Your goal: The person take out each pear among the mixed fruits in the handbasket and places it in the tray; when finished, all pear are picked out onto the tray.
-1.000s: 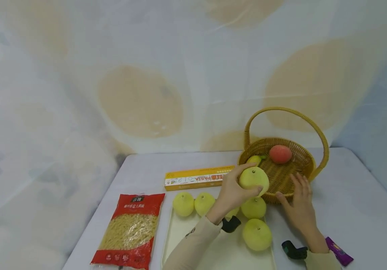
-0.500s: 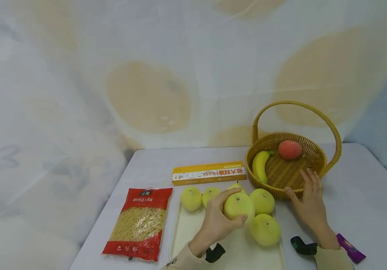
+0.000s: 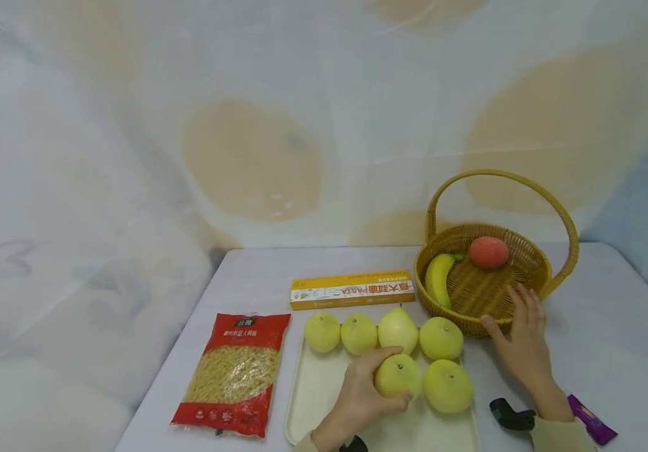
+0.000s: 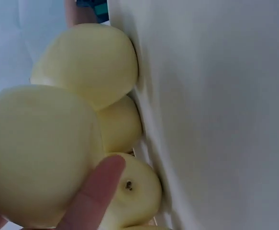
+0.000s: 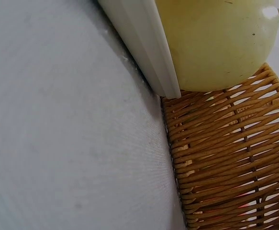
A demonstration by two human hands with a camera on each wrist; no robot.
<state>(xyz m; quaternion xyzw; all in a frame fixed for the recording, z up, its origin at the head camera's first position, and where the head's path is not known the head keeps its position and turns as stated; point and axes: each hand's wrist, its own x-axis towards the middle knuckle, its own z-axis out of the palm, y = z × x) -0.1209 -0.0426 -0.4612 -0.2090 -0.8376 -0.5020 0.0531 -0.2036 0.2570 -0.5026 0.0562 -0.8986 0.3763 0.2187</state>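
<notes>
In the head view, my left hand (image 3: 360,392) holds a round yellow-green pear (image 3: 397,375) between thumb and fingers, low over the cream tray (image 3: 324,408). The left wrist view shows this pear (image 4: 39,153) large, my thumb (image 4: 94,194) along its side and other pears behind it. A row of pears (image 3: 359,334) lines the tray's far side, one with a tapered neck (image 3: 398,329); another big round pear (image 3: 448,386) sits at the right. My right hand (image 3: 527,351) rests fingers spread at the near rim of the wicker basket (image 3: 484,325); the right wrist view does not show the hand.
Inside the basket lie a banana (image 3: 438,279) and a red fruit (image 3: 488,252); its tall handle (image 3: 569,232) arches above. A pasta box (image 3: 352,290) stands behind the tray. Left of it is a pasta bag (image 3: 233,376). A purple packet (image 3: 591,420) lies by my right wrist.
My left hand has carried the pear away from the basket, toward me and down to the tray, uncovering the banana and the tapered pear. My right hand stays at the basket rim.
</notes>
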